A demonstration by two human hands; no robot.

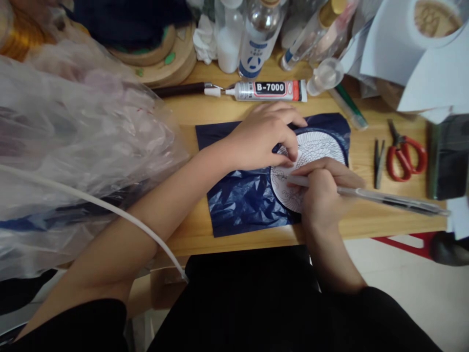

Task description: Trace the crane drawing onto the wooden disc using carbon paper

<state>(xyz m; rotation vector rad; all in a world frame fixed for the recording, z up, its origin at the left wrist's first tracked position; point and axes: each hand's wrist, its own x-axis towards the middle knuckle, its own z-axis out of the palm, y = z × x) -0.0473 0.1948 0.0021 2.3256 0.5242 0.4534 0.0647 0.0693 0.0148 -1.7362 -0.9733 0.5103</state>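
A round white sheet with a black line pattern lies on a dark blue glossy sheet. A dark rim shows around the round sheet. My left hand rests over its upper left part, thumb and forefinger tips close together on the paper, the other fingers bent toward the far edge. My right hand grips a clear-barrelled pen low down, with its tip end at the pattern near my left thumb. The pen slants to the right. My right hand is slightly blurred, and it hides part of the sheet.
Behind lie a B-7000 glue tube and several bottles. To the right are red-handled scissors, dark tweezers and a dark box-like object. Clear plastic bags fill the left. A white cable crosses my left forearm.
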